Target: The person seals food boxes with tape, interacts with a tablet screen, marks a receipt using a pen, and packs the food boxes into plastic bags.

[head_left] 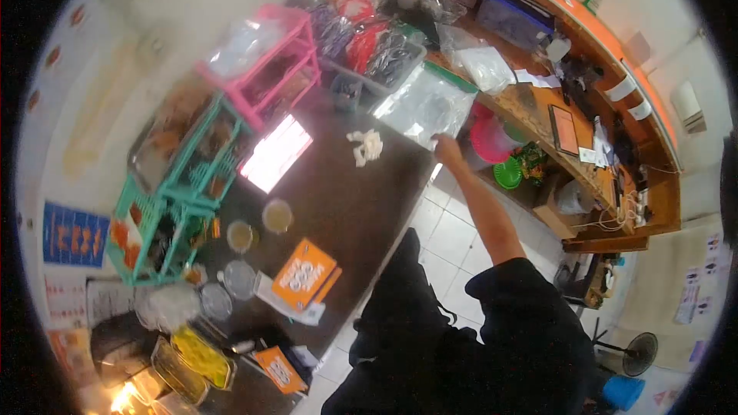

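Observation:
My right hand (446, 149) reaches out at the end of a bare forearm, its fingers curled closed at the near corner of a flat stack of clear plastic bags (427, 107). The fingers appear to pinch the plastic, though the hand is small and slightly blurred. A green strip runs along the far edge of the stack. Left of my hand, a crumpled white tissue (367, 147) lies on the dark table (346, 200). A brightly lit screen or sheet (277, 154) lies farther left. My left hand is out of view.
Pink (261, 61) and teal racks (181, 184) line the wall. Two filled cups (277, 216), lids (240, 280) and orange cards (305, 275) stand along the table. A wooden counter (538, 119) curves on the right, with a pink bucket (492, 138) below. White floor tiles (446, 238) show beside the table.

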Motion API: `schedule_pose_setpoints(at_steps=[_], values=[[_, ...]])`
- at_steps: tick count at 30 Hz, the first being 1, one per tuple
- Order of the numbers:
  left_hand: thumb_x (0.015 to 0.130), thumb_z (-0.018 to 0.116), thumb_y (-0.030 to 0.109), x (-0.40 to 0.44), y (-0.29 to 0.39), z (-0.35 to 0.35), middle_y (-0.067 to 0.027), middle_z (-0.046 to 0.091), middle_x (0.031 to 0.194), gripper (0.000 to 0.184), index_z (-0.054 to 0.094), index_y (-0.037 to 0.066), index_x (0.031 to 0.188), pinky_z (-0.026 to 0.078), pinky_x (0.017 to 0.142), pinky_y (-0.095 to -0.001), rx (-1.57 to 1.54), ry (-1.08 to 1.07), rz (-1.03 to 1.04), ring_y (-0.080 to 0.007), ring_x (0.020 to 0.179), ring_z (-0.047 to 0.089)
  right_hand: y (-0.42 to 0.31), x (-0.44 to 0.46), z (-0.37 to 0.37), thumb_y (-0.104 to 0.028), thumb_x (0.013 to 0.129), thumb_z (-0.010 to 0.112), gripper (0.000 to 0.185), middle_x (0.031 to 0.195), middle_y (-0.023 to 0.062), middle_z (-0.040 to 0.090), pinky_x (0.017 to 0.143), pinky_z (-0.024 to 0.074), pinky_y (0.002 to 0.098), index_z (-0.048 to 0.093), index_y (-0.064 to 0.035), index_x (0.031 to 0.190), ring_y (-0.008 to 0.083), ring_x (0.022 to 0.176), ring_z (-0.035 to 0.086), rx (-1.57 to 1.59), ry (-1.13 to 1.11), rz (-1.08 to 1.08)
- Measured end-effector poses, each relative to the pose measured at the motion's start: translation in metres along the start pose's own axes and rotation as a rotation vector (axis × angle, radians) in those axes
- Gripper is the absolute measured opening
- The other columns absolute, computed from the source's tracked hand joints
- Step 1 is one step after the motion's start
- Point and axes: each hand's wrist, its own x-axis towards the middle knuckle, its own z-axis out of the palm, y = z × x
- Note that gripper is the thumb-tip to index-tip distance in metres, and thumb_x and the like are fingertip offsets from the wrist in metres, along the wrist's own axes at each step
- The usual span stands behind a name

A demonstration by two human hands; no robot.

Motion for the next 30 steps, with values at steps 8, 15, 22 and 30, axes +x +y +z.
schedule_pose_setpoints(at_steps=[8,15,22,30], values=[[0.089,0.065,0.026,-0.002,0.157,-0.011,-0.0163,0.06,0.093,0.027,0.061,0.003,0.102,0.047,0.076,-0.0382,0.039,-0.245,-0.274,-0.0249,0.083,0.057,0.043,0.146,0.006,-0.015,0.088,0.05,0.061,0.145,0.0212,0.038,0.1,0.0418,0.0471,0.032,-0.0093,0.145,0.0378,0.118,0.051,-0.343,-0.023,-0.424],[0.079,0.077,0.019,0.089,0.497,-0.024,-0.0125,0.068,0.087,0.028,0.064,0.001,0.096,0.051,0.07,-0.0386,-0.411,0.04,0.478,-0.0289,0.077,0.065,0.083,0.157,0.066,-0.014,0.085,0.052,0.044,0.125,0.0183,0.056,0.1,0.0388,0.0486,0.054,-0.0055,0.129,0.0365,0.114,0.054,-0.077,-0.178,-0.489],[0.058,0.088,0.033,0.216,0.771,0.126,-0.0255,0.02,0.153,0.116,0.021,0.003,0.148,0.009,0.117,-0.0554,-0.423,0.179,0.675,-0.0397,0.144,0.017,0.056,0.138,-0.001,-0.011,0.079,0.058,0.034,0.121,0.0194,0.061,0.093,0.0495,0.0397,0.067,-0.0068,0.112,0.0353,0.111,0.059,-0.053,-0.345,-0.62],[0.066,0.076,0.041,0.243,0.778,0.132,-0.0256,0.033,0.146,0.094,0.036,0.002,0.142,0.013,0.116,-0.0575,-0.17,0.292,0.608,-0.0399,0.139,0.027,0.059,0.174,-0.122,-0.011,0.081,0.057,0.012,0.08,0.0129,0.065,0.069,0.0511,0.0453,0.068,-0.0084,0.087,0.0333,0.074,0.065,0.15,-0.642,-0.59]])
